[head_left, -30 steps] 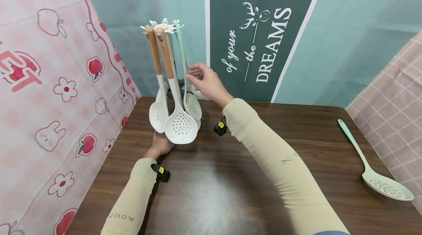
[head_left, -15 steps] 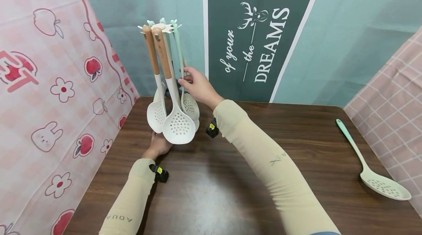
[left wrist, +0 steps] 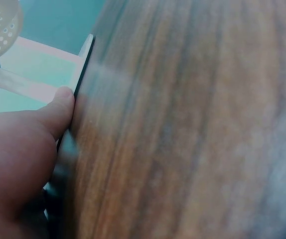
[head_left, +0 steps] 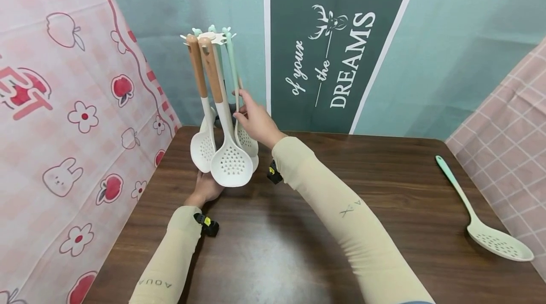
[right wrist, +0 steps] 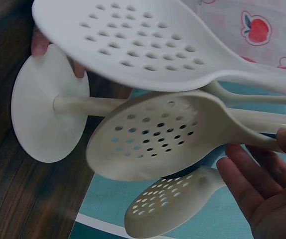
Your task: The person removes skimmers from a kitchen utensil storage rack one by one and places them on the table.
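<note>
Moved since a second ago: the right hand (head_left: 258, 121), which has closed in from parted fingers beside the handle to a pinch on it. Left hand (head_left: 208, 186): same place, low at the stand.

Item 1. Skimmer, mint-green handle, cream perforated head (right wrist: 205, 132), apparently moulded plastic or silicone. Location: upright, head down, on the right side of the stand, its top at the rack. Right thumb and fingers grip its slim neck just above the head.

Item 2. Stand, white, with slim post, radiating hooks and round base disc (right wrist: 38, 109). Left thumb lies at the disc's rim; how the other fingers curl cannot be told.

Item 3. White perforated ladle with brown wood-look handle (head_left: 224, 114), hanging in front of item 1.

Item 4. Mint-handled slotted turner (head_left: 479, 228), lying on the dark wood-grain table (head_left: 384, 166), well apart.

Handling, as judged: item 1 light, fairly stiff, smooth enough to twist in the fingers, hardly fragile. Best hold: mid-handle or neck, clear of neighbouring heads. Stand probably tippy; steady its base.
</note>
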The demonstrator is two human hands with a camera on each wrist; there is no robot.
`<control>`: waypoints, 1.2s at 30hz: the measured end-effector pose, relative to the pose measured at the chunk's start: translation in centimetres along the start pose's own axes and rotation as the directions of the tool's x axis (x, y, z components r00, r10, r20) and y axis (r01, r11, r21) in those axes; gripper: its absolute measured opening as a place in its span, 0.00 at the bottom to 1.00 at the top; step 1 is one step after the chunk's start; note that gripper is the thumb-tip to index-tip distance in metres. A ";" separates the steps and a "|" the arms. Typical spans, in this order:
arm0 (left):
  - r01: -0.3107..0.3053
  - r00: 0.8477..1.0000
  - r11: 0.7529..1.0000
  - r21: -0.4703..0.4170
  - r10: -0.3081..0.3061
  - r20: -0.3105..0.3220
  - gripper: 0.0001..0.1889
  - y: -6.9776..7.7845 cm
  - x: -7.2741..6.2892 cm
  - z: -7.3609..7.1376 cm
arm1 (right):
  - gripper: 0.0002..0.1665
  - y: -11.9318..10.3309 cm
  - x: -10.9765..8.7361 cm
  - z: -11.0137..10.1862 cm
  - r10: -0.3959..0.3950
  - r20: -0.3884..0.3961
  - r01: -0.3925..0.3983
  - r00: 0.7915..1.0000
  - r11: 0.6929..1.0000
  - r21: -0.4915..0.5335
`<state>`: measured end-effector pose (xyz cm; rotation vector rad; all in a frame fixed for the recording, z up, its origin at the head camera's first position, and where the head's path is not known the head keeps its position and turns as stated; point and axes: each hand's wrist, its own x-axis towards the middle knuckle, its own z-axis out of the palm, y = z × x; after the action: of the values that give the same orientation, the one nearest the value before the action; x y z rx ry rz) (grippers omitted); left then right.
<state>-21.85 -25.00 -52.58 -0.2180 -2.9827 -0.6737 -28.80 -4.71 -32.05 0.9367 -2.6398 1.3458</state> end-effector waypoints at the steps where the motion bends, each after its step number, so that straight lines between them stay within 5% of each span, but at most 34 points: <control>1: 0.002 1.000 1.000 -0.001 -0.002 0.000 0.32 0.0 0.0 0.0 | 0.33 0.1 0.0 0.1 -0.004 -0.001 0.004 1.000 1.000 -0.009; 13: 0.000 1.000 1.000 -0.013 0.001 0.006 0.32 1.1 -0.1 -0.8 | 0.33 0.8 -0.2 0.1 -0.054 -0.034 0.053 0.998 0.998 -0.021; 36: 0.001 1.000 1.000 -0.004 -0.002 -0.006 0.33 1.2 -0.6 -1.1 | 0.35 1.1 -1.0 -0.8 -0.027 0.014 0.027 1.000 0.999 -0.042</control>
<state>-21.00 -24.45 -51.17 -0.2136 -2.9761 -0.6800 -28.73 -3.16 -32.61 0.9759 -2.6445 1.2769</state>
